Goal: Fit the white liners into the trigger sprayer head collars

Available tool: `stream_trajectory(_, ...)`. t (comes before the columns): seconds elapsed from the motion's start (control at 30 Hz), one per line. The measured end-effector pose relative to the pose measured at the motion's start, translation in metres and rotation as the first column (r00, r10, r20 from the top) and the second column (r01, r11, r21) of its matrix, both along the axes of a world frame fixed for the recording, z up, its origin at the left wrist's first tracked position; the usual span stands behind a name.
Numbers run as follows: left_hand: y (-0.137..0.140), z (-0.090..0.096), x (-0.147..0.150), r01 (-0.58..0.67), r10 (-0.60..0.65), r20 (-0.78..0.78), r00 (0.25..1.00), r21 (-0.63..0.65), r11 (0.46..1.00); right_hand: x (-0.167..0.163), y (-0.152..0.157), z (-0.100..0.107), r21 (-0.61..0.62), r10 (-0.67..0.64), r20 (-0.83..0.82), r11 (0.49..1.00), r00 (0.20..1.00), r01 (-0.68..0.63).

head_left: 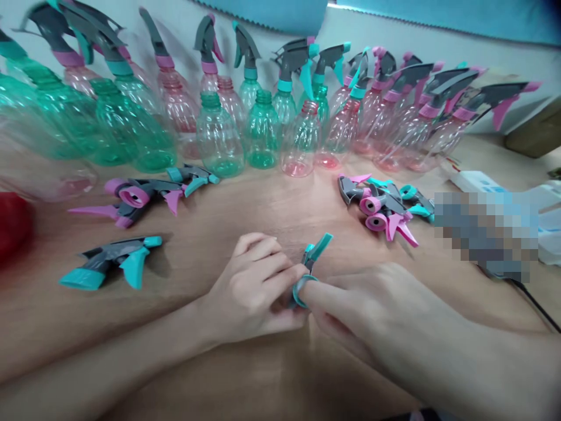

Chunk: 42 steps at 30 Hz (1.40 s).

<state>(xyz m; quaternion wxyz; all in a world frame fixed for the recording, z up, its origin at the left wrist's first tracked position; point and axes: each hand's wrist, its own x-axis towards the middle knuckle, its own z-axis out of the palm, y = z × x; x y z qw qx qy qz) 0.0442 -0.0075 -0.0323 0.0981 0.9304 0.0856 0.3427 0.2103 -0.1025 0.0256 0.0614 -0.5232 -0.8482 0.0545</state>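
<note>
Your left hand point(258, 286) grasps a teal and gray spray head point(323, 247) just above the table point(184, 368), near the front and at about the middle of the view. The fingers curl over the spray head and cover most of its body; its trigger end points up and away from you. Your right hand point(363, 301) meets it from the other side, with the index finger at the teal collar point(300, 299), which faces you. The tip of that finger and the thumb are hidden, so it cannot be told whether your right hand grips anything.

To your left, a loose teal spray head point(114, 260) lies on its side, apart from your hand. Beyond it is a left pile point(151, 193) of pink and teal spray heads; a right pile point(388, 204) lies ahead of your right hand. Across the back you have green and pink bottles. A green bottle point(263, 134) and a pink bottle point(302, 140) stand upright with bare necks; several behind them carry spray heads.
</note>
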Motion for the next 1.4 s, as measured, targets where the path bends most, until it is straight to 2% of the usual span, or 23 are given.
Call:
stream_trajectory(0.13,0.002,0.003,0.000,-0.008,0.008,-0.034,0.999,-0.019,1.000,0.004,0.008,0.001,0.059,-0.059,0.002,0.996,0.998,0.059)
stream_trajectory(0.27,0.002,0.005,0.001,-0.014,0.012,-0.039,0.999,-0.050,0.999,0.010,0.002,0.005,0.126,-0.064,0.009,0.990,0.998,0.062)
stream_trajectory(0.4,0.000,0.008,-0.001,-0.006,0.007,0.007,1.000,-0.172,0.985,0.023,-0.001,0.011,0.082,-0.011,-0.166,0.996,0.986,0.025)
stream_trajectory(0.5,-0.002,0.014,-0.004,0.000,-0.012,-0.035,0.999,-0.320,0.948,0.040,0.004,0.008,0.104,0.015,-0.247,0.995,0.969,0.010)
stream_trajectory(0.6,-0.006,0.020,-0.004,-0.025,-0.005,-0.073,0.997,-0.401,0.916,0.052,0.005,0.000,0.121,0.026,-0.195,0.993,0.981,-0.003)
stream_trajectory(0.73,-0.015,0.028,0.006,-0.022,-0.022,-0.083,0.996,-0.495,0.869,0.054,-0.002,-0.010,0.214,0.070,-0.161,0.976,0.984,-0.034)
stream_trajectory(0.8,-0.019,0.030,0.015,-0.042,-0.006,-0.088,0.996,-0.532,0.846,0.051,-0.008,-0.012,0.226,0.071,-0.213,0.974,0.975,-0.022)
stream_trajectory(1.03,-0.028,0.038,0.053,-0.136,0.090,-0.104,0.991,-0.652,0.746,0.059,-0.019,-0.015,0.154,-0.029,-0.434,0.982,0.901,0.106)
stream_trajectory(1.23,-0.024,0.040,0.086,-0.077,-0.028,-0.116,0.993,-0.801,0.593,0.084,-0.014,-0.012,0.169,-0.116,-0.362,0.967,0.925,0.188)
stream_trajectory(1.33,-0.024,0.042,0.098,-0.032,-0.093,-0.103,0.990,-0.824,0.565,0.102,-0.012,-0.006,0.158,-0.113,-0.341,0.972,0.933,0.175)
stream_trajectory(1.4,-0.024,0.044,0.101,-0.019,-0.094,-0.088,0.992,-0.821,0.571,0.117,-0.009,0.001,0.167,-0.093,-0.334,0.973,0.938,0.156)
